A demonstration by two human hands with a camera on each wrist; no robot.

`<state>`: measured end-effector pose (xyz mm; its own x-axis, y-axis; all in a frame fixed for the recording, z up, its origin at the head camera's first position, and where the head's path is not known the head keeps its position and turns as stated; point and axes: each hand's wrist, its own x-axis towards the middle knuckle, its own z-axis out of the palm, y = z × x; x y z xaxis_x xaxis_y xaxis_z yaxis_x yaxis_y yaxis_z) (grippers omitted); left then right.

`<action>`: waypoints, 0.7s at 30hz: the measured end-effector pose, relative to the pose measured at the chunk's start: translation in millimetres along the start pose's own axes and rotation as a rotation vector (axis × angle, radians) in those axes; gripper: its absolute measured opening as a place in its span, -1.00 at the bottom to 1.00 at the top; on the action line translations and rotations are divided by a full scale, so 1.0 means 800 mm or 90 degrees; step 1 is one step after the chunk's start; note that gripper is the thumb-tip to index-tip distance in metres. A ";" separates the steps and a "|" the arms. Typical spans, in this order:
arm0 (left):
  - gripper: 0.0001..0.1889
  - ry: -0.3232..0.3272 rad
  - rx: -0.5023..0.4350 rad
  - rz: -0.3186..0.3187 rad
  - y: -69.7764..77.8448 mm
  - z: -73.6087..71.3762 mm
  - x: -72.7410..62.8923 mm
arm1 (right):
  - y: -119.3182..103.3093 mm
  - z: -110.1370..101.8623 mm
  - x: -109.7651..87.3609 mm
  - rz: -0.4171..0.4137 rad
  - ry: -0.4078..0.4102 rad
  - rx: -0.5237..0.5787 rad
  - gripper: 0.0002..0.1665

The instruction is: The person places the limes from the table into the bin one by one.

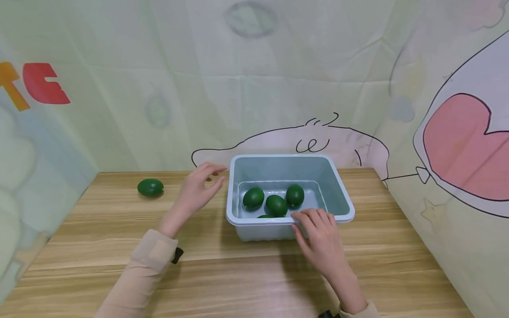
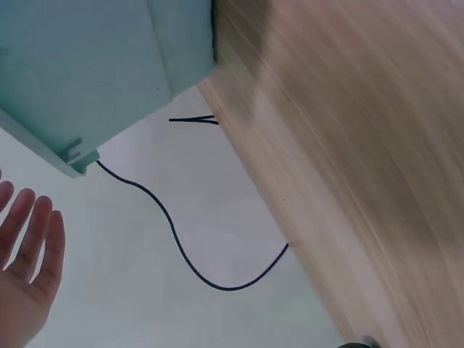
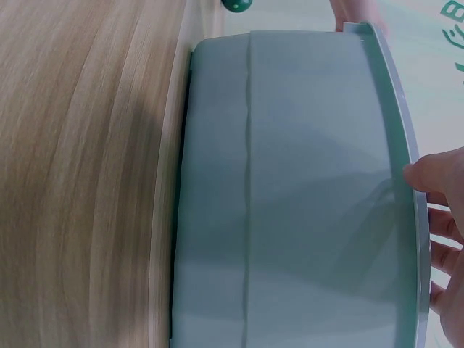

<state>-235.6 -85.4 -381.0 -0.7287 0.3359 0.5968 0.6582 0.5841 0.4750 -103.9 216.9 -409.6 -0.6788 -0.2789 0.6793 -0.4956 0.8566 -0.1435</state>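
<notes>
A pale blue plastic bin (image 1: 278, 168) stands on the wooden table with several dark green, glossy oval fruits (image 1: 253, 198) inside, which look like avocados. One of them is mostly hidden behind the front rim. My right hand (image 1: 324, 243) grips that rim, thumb outside and fingers over the top; the right wrist view shows the thumb (image 3: 424, 174) against the rim. Just off the bin's left side, my left hand (image 1: 199, 183) hovers with fingers loosely bent and nothing in it. In the left wrist view its fingers (image 2: 32, 235) are apart from the bin (image 2: 87, 72).
Another green fruit (image 1: 150, 187) lies alone on the table's back left, beyond the left forearm. The wooden table (image 1: 238, 282) ends at a printed cloth backdrop (image 1: 199, 88) just behind the bin. Black lines of the backdrop drawing (image 2: 174, 239) show in the left wrist view.
</notes>
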 end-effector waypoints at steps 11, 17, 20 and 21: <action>-0.73 0.023 0.024 -0.022 -0.017 -0.007 -0.020 | 0.000 -0.001 0.000 0.000 0.001 -0.001 -0.75; -0.70 0.022 0.053 -0.018 -0.028 -0.012 -0.028 | 0.000 0.000 -0.001 0.005 -0.003 -0.001 -0.74; -0.70 0.018 0.075 -0.022 -0.035 -0.015 -0.032 | 0.001 0.000 -0.001 0.005 -0.005 0.000 -0.74; -0.69 0.017 0.085 -0.024 -0.038 -0.016 -0.034 | 0.001 0.000 0.000 0.005 -0.006 -0.001 -0.73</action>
<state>-233.3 -121.4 -403.1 -0.7464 0.2930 0.5974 0.5978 0.6896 0.4087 -103.9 217.3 -410.0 -0.6876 -0.2765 0.6714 -0.4899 0.8591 -0.1479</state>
